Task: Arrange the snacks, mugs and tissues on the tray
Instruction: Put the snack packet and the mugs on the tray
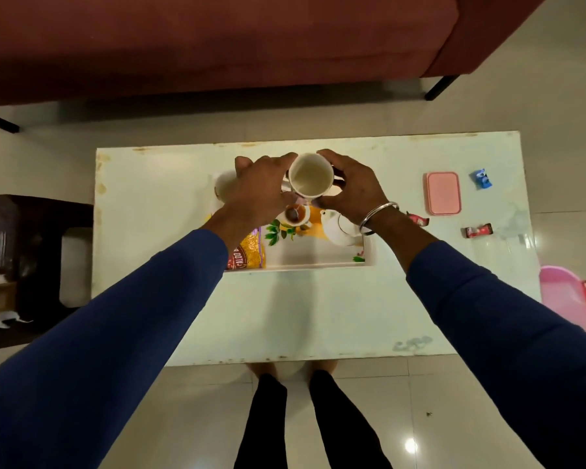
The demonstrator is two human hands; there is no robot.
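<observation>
White table (183, 299) | both hands grip mug (311, 179) | tray (369, 257) half hidden | left mug (224, 186) blurred

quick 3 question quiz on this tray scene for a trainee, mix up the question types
1. True or false: both hands hold the white mug above the tray.
2. Which lies on the tray's left side? A) yellow snack packet B) pink lidded box C) blue wrapper
3. Fill in: the two red candy bars lie on the table, to the ____ of the tray.

Key: 1 true: left hand, right hand. 2 A. 3 right.
</observation>
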